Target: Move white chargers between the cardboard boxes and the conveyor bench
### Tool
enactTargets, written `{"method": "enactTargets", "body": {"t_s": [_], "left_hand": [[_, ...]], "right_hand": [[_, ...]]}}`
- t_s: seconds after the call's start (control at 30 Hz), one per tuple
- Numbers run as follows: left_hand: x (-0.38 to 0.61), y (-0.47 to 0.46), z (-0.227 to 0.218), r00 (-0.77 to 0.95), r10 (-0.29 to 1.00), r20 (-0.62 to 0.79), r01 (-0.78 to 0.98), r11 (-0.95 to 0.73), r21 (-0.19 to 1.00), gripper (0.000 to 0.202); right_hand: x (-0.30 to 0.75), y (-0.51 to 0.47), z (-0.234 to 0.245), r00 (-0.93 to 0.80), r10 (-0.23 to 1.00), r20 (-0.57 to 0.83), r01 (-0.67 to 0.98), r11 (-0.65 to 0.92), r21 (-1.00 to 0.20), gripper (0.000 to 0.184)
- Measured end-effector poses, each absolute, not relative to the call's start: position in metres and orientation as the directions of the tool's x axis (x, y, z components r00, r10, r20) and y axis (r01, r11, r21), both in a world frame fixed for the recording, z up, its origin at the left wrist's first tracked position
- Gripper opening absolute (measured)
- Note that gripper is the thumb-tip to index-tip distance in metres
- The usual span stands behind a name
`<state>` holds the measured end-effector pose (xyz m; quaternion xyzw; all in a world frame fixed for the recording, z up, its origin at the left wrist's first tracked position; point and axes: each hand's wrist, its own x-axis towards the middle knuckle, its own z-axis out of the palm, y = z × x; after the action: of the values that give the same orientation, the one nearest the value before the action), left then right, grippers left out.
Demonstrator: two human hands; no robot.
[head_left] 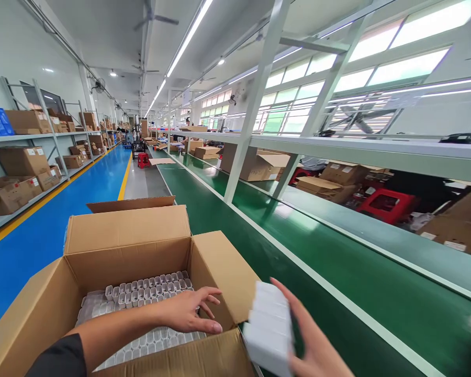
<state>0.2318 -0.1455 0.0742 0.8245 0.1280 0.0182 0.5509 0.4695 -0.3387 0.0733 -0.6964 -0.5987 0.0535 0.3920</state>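
Observation:
An open cardboard box (129, 235) stands at the near end of a green conveyor belt (337, 277). Inside it lies a clear plastic tray (141, 293) with several small cells. My left hand (190, 311) reaches across the box with fingers spread, hovering over the tray near the box's right flap. My right hand (314, 345) holds a stack of white blocks (269, 327) just right of the box, over the belt; the stack is motion-blurred.
The belt runs far ahead under a white frame (255, 99) with a shelf. Cardboard boxes (259, 165) and a red stool (387, 204) sit right of the belt. A blue aisle (63, 214) and shelving with cartons (21, 162) run along the left.

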Motion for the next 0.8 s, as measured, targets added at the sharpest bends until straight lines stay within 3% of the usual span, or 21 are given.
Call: {"method": "enactTargets", "body": {"t_s": [0.1, 0.23, 0.3, 0.37, 0.5, 0.6, 0.8], "left_hand": [[0.226, -0.142, 0.06, 0.959, 0.249, -0.138, 0.164, -0.087, 0.983, 0.109], [0.189, -0.127, 0.037, 0.926, 0.318, -0.206, 0.17, 0.137, 0.976, 0.104], [0.162, -0.123, 0.03, 0.887, 0.368, -0.278, 0.27, 0.073, 0.96, 0.097], [0.131, -0.119, 0.023, 0.832, 0.436, -0.343, 0.429, -0.113, 0.896, 0.084], [0.072, -0.105, 0.005, 0.692, 0.597, -0.407, 0.7, -0.415, 0.581, 0.056], [0.047, -0.092, -0.01, 0.632, 0.63, -0.451, 0.769, -0.435, 0.47, 0.053], [0.044, -0.084, -0.028, 0.615, 0.62, -0.487, 0.787, -0.44, 0.433, 0.055]], "right_hand": [[0.437, -0.292, 0.083, 0.173, 0.922, 0.347, 0.822, 0.059, -0.566, 0.084], [0.399, -0.251, 0.082, 0.098, 0.966, 0.24, 0.835, 0.051, -0.548, 0.093], [0.387, -0.237, 0.072, 0.045, 0.981, 0.19, 0.842, 0.065, -0.535, 0.097], [0.379, -0.225, 0.06, -0.006, 0.99, 0.142, 0.852, 0.08, -0.517, 0.1], [0.371, -0.203, 0.039, -0.066, 0.997, 0.049, 0.886, 0.081, -0.456, 0.103], [0.364, -0.187, 0.032, -0.118, 0.993, -0.031, 0.909, 0.095, -0.405, 0.106], [0.344, -0.156, 0.013, -0.241, 0.948, -0.208, 0.932, 0.166, -0.323, 0.112]]}}
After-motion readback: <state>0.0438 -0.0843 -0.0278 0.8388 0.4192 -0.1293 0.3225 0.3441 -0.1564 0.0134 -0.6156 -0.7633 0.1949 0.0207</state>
